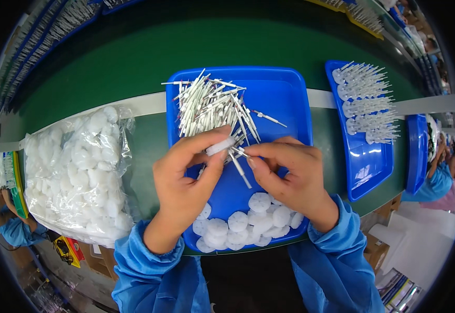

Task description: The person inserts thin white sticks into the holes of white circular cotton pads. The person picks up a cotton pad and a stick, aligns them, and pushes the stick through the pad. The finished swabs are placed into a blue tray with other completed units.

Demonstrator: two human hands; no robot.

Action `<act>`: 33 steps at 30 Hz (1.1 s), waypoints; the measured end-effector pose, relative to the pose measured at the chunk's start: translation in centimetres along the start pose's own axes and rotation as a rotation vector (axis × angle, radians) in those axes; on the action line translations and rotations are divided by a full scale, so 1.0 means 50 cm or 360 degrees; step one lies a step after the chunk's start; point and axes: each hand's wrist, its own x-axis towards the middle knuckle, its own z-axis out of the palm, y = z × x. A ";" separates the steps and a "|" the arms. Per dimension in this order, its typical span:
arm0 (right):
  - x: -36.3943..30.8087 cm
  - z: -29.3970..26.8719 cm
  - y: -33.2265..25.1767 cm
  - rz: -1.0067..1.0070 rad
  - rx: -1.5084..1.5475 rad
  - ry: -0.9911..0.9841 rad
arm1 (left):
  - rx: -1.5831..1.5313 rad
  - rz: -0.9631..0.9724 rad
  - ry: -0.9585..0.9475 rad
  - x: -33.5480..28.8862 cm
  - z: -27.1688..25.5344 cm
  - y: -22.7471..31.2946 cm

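Observation:
My left hand (pixel 181 175) pinches a white plastic disc (pixel 220 146) edge-on between thumb and fingers, above the middle of a blue tray (pixel 292 99). Close to it, my right hand (pixel 296 171) has thumb and forefinger closed on a thin white rod (pixel 240 152), whose end meets or nearly meets the disc; the exact contact is too small to tell. A heap of slim white rods (pixel 206 109) with narrow tips fills the tray's far left part, partly behind my left hand. Several loose white discs (pixel 238 221) lie along the tray's near edge.
On the left rests a clear plastic bag (pixel 76 177) full of white discs. At right, a second blue tray (pixel 366 175) holds rows of discs with rods standing in them (pixel 366 99). More loaded trays (pixel 55 39) line the far left. Co-workers in blue sleeves (pixel 433 182) sit at both sides.

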 end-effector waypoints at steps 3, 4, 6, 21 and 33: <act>0.007 0.012 0.006 -0.0010 -0.0089 0.0009 | 0.0116 -0.0009 0.0017 0.001 0.006 0.006; 0.007 0.011 0.007 -0.0041 -0.0132 0.0007 | 0.0233 0.0047 -0.0007 0.000 0.004 0.007; 0.007 0.009 0.008 -0.0030 -0.0149 -0.0025 | 0.0475 0.0171 -0.0049 0.000 0.000 0.008; 0.015 0.021 0.012 -0.0325 -0.0334 0.0154 | 0.0980 0.0448 -0.0082 -0.023 0.011 0.029; 0.018 -0.019 0.015 -0.0083 0.0118 -0.0033 | 0.0713 0.0539 -0.0123 0.019 -0.009 0.032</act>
